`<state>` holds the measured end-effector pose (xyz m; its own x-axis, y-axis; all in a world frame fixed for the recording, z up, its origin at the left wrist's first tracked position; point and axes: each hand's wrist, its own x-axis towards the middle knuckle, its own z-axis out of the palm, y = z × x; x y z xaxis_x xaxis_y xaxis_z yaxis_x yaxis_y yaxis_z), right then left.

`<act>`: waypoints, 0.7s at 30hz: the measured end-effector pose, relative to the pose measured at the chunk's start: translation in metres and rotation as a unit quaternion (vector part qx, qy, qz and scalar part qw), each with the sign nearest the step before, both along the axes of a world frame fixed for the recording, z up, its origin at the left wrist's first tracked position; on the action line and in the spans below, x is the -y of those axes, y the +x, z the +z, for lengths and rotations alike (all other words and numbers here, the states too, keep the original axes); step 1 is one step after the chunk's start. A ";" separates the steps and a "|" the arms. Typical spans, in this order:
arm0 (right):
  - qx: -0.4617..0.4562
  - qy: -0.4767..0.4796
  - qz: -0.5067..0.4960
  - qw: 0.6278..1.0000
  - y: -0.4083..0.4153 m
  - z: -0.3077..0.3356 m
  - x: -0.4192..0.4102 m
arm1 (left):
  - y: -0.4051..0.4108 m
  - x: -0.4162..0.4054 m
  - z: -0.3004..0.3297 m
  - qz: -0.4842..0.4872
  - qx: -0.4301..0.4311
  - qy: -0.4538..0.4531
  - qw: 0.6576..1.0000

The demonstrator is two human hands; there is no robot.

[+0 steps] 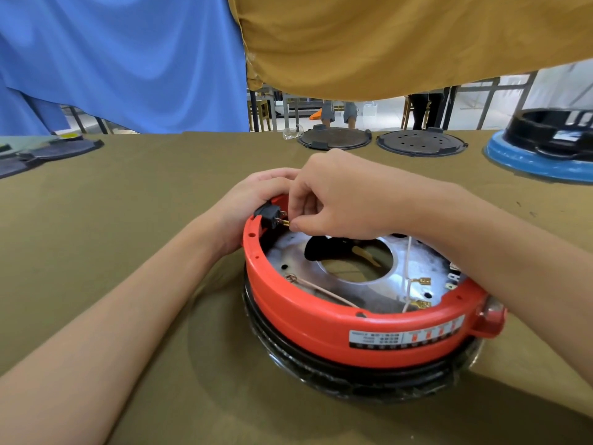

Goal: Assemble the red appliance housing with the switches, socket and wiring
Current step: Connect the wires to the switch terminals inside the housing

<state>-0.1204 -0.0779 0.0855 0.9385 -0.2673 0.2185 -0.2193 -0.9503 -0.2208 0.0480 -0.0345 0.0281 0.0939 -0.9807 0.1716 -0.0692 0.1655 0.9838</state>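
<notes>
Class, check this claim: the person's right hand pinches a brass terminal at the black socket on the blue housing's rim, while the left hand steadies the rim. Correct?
Not quite: the head view shows the housing is red, not blue. The right hand does pinch a brass terminal at the black socket on its rim, while the left hand steadies the rim.

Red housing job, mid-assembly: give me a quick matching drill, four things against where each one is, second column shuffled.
1. black socket
2. loose brass terminals
3. rating label
4. dark round plates

a. far table edge
b. housing's near outer wall
c. on the metal base plate, right side
d. housing's far-left rim, between the left hand and right hand

Pairs: 1-d, 2-c, 3-b, 4-a
</notes>
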 end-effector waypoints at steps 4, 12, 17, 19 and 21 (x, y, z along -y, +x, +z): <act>0.001 -0.004 0.000 1.000 0.001 -0.001 -0.001 | 0.000 0.000 0.000 0.003 0.004 -0.002 1.000; 0.004 -0.066 -0.002 0.998 0.004 -0.002 -0.007 | -0.007 -0.003 0.001 0.035 -0.002 -0.013 0.999; 0.006 -0.110 -0.015 0.994 0.008 -0.002 -0.010 | -0.012 -0.002 0.000 0.086 -0.024 -0.026 0.996; 0.001 -0.112 -0.017 0.994 0.010 -0.003 -0.010 | -0.012 -0.002 -0.002 0.096 -0.027 -0.028 0.995; -0.004 -0.098 -0.020 0.995 0.009 -0.002 -0.009 | -0.013 -0.002 -0.001 0.085 -0.021 -0.026 0.996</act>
<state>-0.1113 -0.0689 0.0840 0.9299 -0.2583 0.2618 -0.2595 -0.9653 -0.0308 0.0348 -0.0324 0.0270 0.2664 -0.9398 0.2140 -0.0605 0.2053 0.9768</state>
